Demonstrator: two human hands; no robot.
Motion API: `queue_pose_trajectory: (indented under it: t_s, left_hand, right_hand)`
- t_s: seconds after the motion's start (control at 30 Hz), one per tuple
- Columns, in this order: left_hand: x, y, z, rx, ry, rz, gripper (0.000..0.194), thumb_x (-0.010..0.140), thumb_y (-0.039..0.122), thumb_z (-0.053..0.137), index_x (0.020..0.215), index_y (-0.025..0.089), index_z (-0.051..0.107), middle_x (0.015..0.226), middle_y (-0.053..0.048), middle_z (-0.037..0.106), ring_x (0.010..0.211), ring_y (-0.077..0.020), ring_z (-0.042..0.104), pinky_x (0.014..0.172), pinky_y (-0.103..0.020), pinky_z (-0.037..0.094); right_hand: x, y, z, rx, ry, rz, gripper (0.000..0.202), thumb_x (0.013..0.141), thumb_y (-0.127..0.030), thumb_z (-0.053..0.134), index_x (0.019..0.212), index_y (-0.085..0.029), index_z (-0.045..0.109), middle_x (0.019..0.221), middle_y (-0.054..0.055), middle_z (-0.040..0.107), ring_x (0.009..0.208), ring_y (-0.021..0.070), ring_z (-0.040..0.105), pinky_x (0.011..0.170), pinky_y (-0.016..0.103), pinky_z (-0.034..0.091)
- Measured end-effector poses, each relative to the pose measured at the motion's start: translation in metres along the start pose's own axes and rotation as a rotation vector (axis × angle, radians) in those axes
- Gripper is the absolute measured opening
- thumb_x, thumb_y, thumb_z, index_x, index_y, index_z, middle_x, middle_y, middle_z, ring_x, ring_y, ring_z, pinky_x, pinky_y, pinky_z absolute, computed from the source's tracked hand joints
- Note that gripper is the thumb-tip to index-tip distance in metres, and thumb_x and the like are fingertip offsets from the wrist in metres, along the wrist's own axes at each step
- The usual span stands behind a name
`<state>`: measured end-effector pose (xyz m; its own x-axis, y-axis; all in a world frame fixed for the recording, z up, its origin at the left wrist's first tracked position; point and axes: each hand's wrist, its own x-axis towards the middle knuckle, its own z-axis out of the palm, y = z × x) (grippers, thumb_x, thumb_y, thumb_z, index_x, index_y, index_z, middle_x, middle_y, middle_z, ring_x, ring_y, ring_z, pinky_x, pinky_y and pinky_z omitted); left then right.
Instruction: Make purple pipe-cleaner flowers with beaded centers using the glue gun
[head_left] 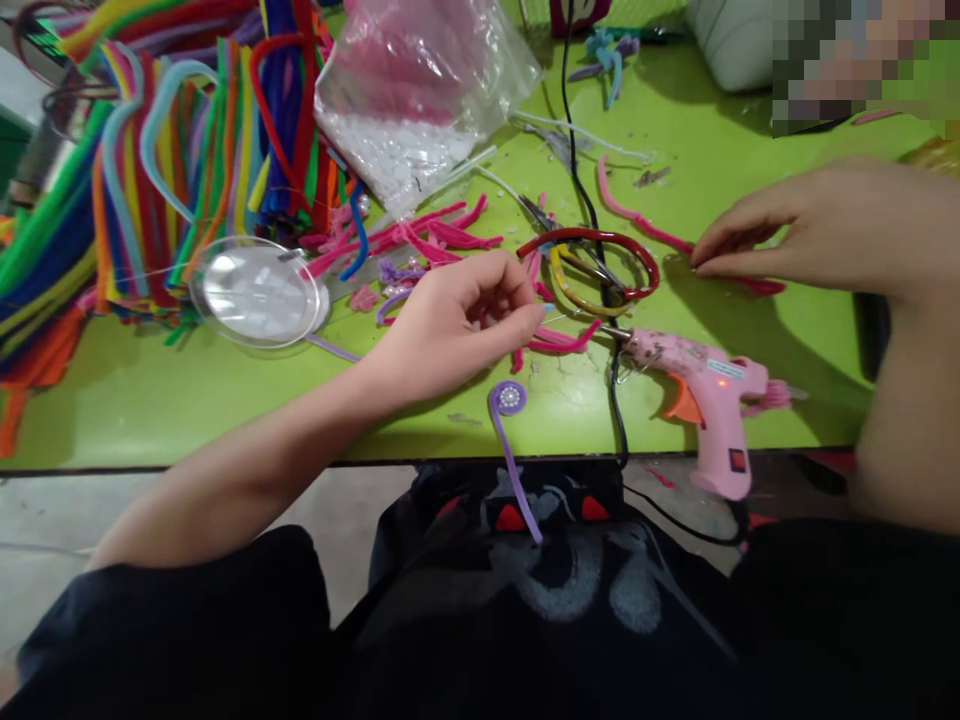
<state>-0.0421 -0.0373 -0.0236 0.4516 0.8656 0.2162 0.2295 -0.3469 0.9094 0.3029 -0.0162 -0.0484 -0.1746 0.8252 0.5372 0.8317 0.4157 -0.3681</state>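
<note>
My right hand (pixel 802 230) pinches a pink pipe cleaner (pixel 641 222) that lies partly along the green table, one end reaching left past the fingertips. My left hand (pixel 476 315) hovers over the table with its fingers curled and the thumb against them; a tiny pale-blue bit shows at the fingertips, too small to name. Just beyond it lie scissors (pixel 645 265) with red and yellow handle loops. Below the left hand, a purple pipe cleaner (pixel 512 455) with a coiled, white-beaded head hangs over the table edge. A pink glue gun (pixel 697 375) rests between the hands, its small light glowing orange.
Bundles of colourful pipe cleaners (pixel 180 180) fill the left side. Near them sits a clear spool (pixel 259 295). A plastic bag of white beads (pixel 420 140) stands at the back. Pink pipe cleaner pieces (pixel 442 235) lie scattered mid-table. A black cable (pixel 574 120) crosses the table (pixel 795 120).
</note>
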Motion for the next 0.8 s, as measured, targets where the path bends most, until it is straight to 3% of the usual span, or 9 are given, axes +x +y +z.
queue_pose_trajectory:
  t_s: [0.13,0.23,0.3,0.37,0.4,0.47,0.57,0.7,0.8]
  left_hand:
    - [0.001,0.0,-0.001,0.012,0.01,0.009,0.013,0.092,0.019,0.071,0.08,0.021,0.066,0.07,0.001,0.064,0.057,-0.0093,0.052,0.049,-0.026,0.04]
    - [0.001,0.002,0.0,0.044,0.034,0.03,0.012,0.093,0.02,0.071,0.081,0.019,0.069,0.07,0.0,0.066,0.058,-0.0092,0.054,0.05,-0.025,0.041]
    - [0.001,0.003,0.0,0.063,0.043,0.049,0.01,0.093,0.017,0.07,0.084,0.019,0.072,0.071,0.0,0.069,0.059,-0.0091,0.058,0.051,-0.024,0.043]
    - [-0.001,0.005,0.001,0.073,0.053,0.077,0.009,0.094,0.016,0.07,0.086,0.019,0.074,0.073,0.0,0.071,0.06,-0.0092,0.062,0.052,-0.023,0.046]
    - [-0.002,0.006,0.002,0.071,0.065,0.092,0.009,0.094,0.015,0.07,0.087,0.019,0.075,0.074,0.001,0.072,0.06,-0.0091,0.063,0.053,-0.023,0.047]
    - [-0.004,0.007,0.003,0.061,0.09,0.123,0.008,0.095,0.016,0.071,0.089,0.02,0.076,0.076,0.001,0.074,0.062,-0.0096,0.066,0.053,-0.023,0.05]
    - [-0.008,0.01,0.004,0.054,0.107,0.144,0.005,0.097,0.021,0.073,0.094,0.021,0.076,0.081,0.0,0.077,0.067,-0.0122,0.07,0.057,-0.025,0.054]
    - [-0.012,0.016,0.005,0.04,0.115,0.168,0.008,0.098,0.028,0.077,0.095,0.022,0.075,0.082,-0.001,0.078,0.068,-0.0129,0.072,0.059,-0.027,0.057]
    - [-0.013,0.018,0.007,0.034,0.151,0.232,0.006,0.095,0.023,0.08,0.092,0.022,0.075,0.084,0.001,0.079,0.067,-0.0112,0.071,0.057,-0.026,0.055]
  right_hand:
    - [0.017,0.021,0.001,0.081,-0.087,-0.055,0.05,0.108,-0.045,0.071,0.069,-0.014,0.075,0.105,0.005,0.083,0.08,0.0059,0.064,0.072,0.028,0.041]
    - [0.046,0.046,-0.001,0.083,-0.378,-0.247,0.049,0.097,-0.046,0.084,0.062,-0.015,0.071,0.068,-0.001,0.072,0.053,0.0012,0.043,0.061,0.027,0.031]
    - [0.06,0.044,-0.005,0.082,-0.514,-0.378,0.045,0.085,-0.048,0.094,0.062,-0.016,0.071,0.049,-0.006,0.057,0.042,-0.0009,0.027,0.054,0.027,0.023]
    - [0.066,0.021,-0.011,0.175,-0.531,-0.472,0.034,0.08,-0.042,0.097,0.069,-0.019,0.074,0.049,-0.008,0.057,0.039,-0.0009,0.032,0.048,0.026,0.02]
    - [0.066,0.004,-0.014,0.27,-0.529,-0.521,0.027,0.083,-0.035,0.095,0.073,-0.021,0.075,0.056,-0.007,0.064,0.043,0.0002,0.043,0.046,0.025,0.022]
    - [0.059,-0.035,-0.017,0.418,-0.441,-0.485,0.018,0.089,-0.024,0.085,0.078,-0.022,0.071,0.069,-0.004,0.069,0.057,0.0041,0.057,0.049,0.022,0.035]
    - [0.042,-0.082,-0.012,0.575,-0.482,-0.449,0.014,0.096,-0.015,0.064,0.085,-0.021,0.06,0.079,-0.001,0.064,0.07,0.0081,0.059,0.062,0.024,0.047]
    - [0.027,-0.105,0.004,0.802,-0.494,-0.339,0.023,0.104,-0.011,0.05,0.082,-0.019,0.052,0.075,-0.003,0.052,0.066,0.007,0.046,0.062,0.023,0.039]
    - [0.025,-0.108,0.01,0.891,-0.483,-0.259,0.026,0.111,-0.018,0.051,0.085,-0.017,0.055,0.077,-0.002,0.054,0.067,0.0058,0.048,0.062,0.02,0.04]
